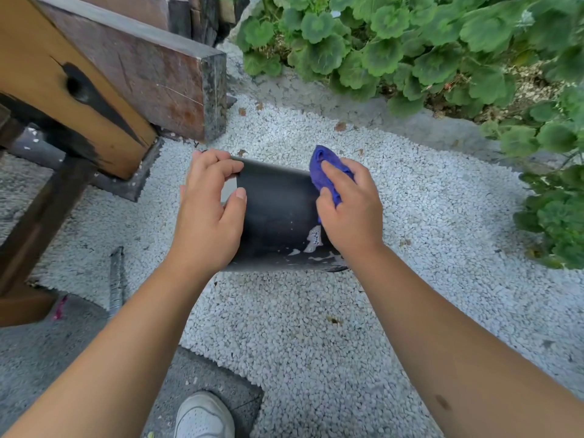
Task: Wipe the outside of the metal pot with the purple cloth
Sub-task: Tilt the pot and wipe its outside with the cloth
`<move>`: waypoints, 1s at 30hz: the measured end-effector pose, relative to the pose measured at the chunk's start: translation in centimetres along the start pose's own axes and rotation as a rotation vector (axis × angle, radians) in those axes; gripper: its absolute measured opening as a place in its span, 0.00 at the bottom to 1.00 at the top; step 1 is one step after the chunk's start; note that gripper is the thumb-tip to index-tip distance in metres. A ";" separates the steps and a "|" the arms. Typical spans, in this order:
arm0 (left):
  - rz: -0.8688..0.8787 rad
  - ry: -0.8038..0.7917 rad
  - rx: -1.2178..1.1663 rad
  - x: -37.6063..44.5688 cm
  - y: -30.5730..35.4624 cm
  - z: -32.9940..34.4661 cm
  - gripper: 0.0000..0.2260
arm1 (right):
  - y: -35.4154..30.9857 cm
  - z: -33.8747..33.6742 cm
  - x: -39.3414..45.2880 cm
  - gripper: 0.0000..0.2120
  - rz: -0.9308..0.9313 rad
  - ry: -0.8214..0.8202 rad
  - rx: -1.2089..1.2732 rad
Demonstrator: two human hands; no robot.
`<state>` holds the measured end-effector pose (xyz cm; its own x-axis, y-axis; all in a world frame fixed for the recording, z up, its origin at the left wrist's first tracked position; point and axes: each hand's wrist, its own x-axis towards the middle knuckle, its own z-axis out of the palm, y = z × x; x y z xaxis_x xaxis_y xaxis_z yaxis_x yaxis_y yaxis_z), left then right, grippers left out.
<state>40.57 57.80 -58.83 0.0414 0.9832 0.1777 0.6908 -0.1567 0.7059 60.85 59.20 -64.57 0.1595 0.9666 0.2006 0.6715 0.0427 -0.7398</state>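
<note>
Head view: metal pot (278,210) is held sideways above gravel (316,327), rim clasped by left hand (207,216), purple cloth (325,175) bunched in closed right hand (350,210) against its wall; flaky pale residue (314,240) remains, wiping judged unfinished.

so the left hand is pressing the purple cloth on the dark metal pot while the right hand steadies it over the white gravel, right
Not quite: the hands are swapped. In the head view the right hand presses the bunched purple cloth against the dark metal pot, while the left hand steadies the pot at its other end. The rest stands: the pot is held over the white gravel.
</note>
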 end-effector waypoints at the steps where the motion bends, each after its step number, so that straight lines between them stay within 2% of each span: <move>1: 0.005 0.022 -0.005 0.0 0.0 0.0 0.15 | 0.4 -0.1 -0.1 0.19 0.018 0.011 0.000; 6: 0.082 0.181 0.001 -1.2 -0.1 0.1 0.13 | 1.3 -0.2 -0.1 0.19 0.064 0.018 0.009; 10: 0.099 0.033 0.150 -1.5 -0.4 -0.5 0.20 | 2.0 -0.4 -0.1 0.20 0.072 0.027 0.018; 14: 0.111 -0.060 0.120 -1.8 -0.1 -0.5 0.28 | 2.7 -0.7 0.2 0.20 0.085 0.025 0.041; 20: 0.032 -0.035 0.078 -1.5 -0.9 0.0 0.25 | 0.2 -0.8 0.5 0.20 0.136 0.088 0.193; 22: 0.025 -0.014 0.036 -1.2 -1.3 0.2 0.25 | -3.2 -0.1 0.3 0.21 0.056 0.111 0.258; 24: 0.032 -0.002 -0.033 -0.9 -1.6 0.2 0.25 | -6.7 1.1 -0.7 0.20 -0.169 0.100 0.271; 26: 0.065 -0.029 -0.112 -0.7 -1.9 0.1 0.30 | -8.9 2.6 -2.1 0.19 -0.342 0.101 0.201; 30: 0.097 -0.016 -0.108 -1.4 -2.5 0.0 0.35 | -8.0 3.1 -2.7 0.18 -0.389 0.109 0.104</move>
<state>38.79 56.85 -60.88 0.1165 0.9642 0.2381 0.6010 -0.2593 0.7560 52.79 57.03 -61.14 -0.0129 0.8412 0.5406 0.6212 0.4304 -0.6549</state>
